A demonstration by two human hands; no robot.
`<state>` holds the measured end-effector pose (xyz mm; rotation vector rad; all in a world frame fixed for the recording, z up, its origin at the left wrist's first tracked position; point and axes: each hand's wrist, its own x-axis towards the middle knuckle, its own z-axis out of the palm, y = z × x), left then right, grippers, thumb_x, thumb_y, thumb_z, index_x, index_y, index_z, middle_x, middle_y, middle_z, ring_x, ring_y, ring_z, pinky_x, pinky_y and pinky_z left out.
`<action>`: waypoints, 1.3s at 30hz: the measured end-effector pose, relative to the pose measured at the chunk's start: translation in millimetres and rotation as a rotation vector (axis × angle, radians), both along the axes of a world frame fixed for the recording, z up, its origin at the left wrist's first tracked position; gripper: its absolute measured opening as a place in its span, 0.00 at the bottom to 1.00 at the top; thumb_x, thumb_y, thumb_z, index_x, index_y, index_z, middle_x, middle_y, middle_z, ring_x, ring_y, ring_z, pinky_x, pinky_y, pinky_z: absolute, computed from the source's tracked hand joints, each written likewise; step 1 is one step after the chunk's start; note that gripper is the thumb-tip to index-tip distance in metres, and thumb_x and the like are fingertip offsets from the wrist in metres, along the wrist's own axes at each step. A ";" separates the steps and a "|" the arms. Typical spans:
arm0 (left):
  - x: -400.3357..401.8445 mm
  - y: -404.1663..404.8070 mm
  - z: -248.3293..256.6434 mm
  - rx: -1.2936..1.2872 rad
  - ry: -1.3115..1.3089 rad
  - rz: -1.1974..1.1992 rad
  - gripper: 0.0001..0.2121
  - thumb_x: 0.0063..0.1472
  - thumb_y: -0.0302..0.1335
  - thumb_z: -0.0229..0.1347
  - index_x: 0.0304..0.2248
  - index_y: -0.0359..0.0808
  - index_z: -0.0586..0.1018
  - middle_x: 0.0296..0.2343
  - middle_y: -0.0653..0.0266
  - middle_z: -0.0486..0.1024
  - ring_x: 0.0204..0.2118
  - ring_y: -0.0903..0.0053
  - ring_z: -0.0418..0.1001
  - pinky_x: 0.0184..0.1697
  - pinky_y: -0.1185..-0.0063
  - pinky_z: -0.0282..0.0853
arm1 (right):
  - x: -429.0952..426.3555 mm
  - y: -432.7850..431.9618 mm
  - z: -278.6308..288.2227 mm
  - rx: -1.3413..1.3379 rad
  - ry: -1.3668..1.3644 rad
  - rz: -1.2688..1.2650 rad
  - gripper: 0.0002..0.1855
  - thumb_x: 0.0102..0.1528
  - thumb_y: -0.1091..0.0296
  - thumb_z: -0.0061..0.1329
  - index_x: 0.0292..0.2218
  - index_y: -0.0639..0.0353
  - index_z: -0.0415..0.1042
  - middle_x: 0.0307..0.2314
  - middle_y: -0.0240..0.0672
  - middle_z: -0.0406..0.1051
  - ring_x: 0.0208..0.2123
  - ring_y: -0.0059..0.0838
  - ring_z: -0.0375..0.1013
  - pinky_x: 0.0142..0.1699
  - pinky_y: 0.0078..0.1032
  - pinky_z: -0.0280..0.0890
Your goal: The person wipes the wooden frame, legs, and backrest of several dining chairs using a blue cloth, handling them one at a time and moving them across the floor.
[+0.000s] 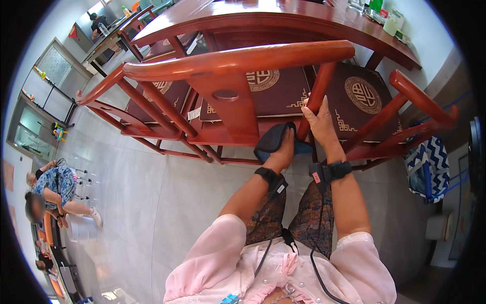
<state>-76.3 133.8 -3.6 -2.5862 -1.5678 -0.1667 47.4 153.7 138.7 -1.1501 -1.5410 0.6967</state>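
Note:
My left hand [283, 155] holds a dark grey and blue cloth [267, 142], its fingers partly covered by a fold. The cloth lies against the rear seat edge and the foot of a back post on a reddish-brown wooden chair [237, 102]. Higher on that same post [321, 89], my right hand [319, 117] is wrapped around the wood. The chair has a curved top rail [239, 57] and a flat back splat with an oval hole. On its seat lies a dark brown cushion [283, 97] with a gold round emblem. Both wrists wear black straps with cabled devices.
Matching chairs stand close on the left [152, 106] and right [368, 114]. Beyond them is a long red wooden table [265, 15] with bottles at its right end. A zigzag-patterned bag [427, 167] hangs at right. At left, a person [57, 190] sits near a white bucket [81, 228].

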 end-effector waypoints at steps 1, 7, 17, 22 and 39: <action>-12.8 2.2 -15.9 0.076 -0.142 -0.091 0.29 0.50 0.25 0.48 0.52 0.22 0.56 0.52 0.42 0.54 0.55 0.59 0.54 0.57 0.72 0.48 | 1.5 0.7 0.6 -0.012 0.001 0.024 0.26 0.51 0.64 0.49 0.46 0.66 0.53 0.34 0.40 0.68 0.37 0.35 0.69 0.43 0.27 0.62; -73.3 -18.7 -35.8 0.014 -0.347 -0.096 0.29 0.51 0.21 0.46 0.53 0.23 0.52 0.51 0.43 0.54 0.55 0.56 0.53 0.57 0.70 0.48 | 11.8 0.5 -2.6 -0.004 -0.057 0.032 0.34 0.52 0.62 0.50 0.52 0.70 0.47 0.37 0.42 0.67 0.38 0.35 0.67 0.45 0.26 0.60; 5.9 -25.8 -17.6 0.006 -0.595 0.058 0.28 0.47 0.16 0.45 0.51 0.23 0.57 0.49 0.45 0.58 0.51 0.59 0.60 0.54 0.73 0.54 | -2.9 -0.9 5.1 -0.023 -0.024 0.044 0.36 0.51 0.61 0.49 0.52 0.71 0.46 0.39 0.47 0.65 0.41 0.36 0.65 0.48 0.27 0.58; -1.9 -61.0 -3.7 -0.122 -0.700 -0.117 0.23 0.47 0.16 0.45 0.47 0.28 0.64 0.42 0.49 0.67 0.42 0.63 0.68 0.45 0.74 0.64 | 9.2 -4.1 -6.0 0.030 -0.173 -0.072 0.34 0.52 0.61 0.46 0.54 0.67 0.46 0.46 0.52 0.58 0.50 0.44 0.59 0.53 0.31 0.53; -72.4 -51.5 66.5 -0.289 -1.215 -0.003 0.24 0.53 0.27 0.52 0.50 0.30 0.62 0.48 0.51 0.63 0.52 0.62 0.59 0.53 0.75 0.54 | 20.9 -77.0 -89.7 -0.242 0.750 -0.176 0.18 0.52 0.74 0.41 0.46 0.59 0.61 0.38 0.33 0.65 0.41 0.26 0.65 0.46 0.20 0.60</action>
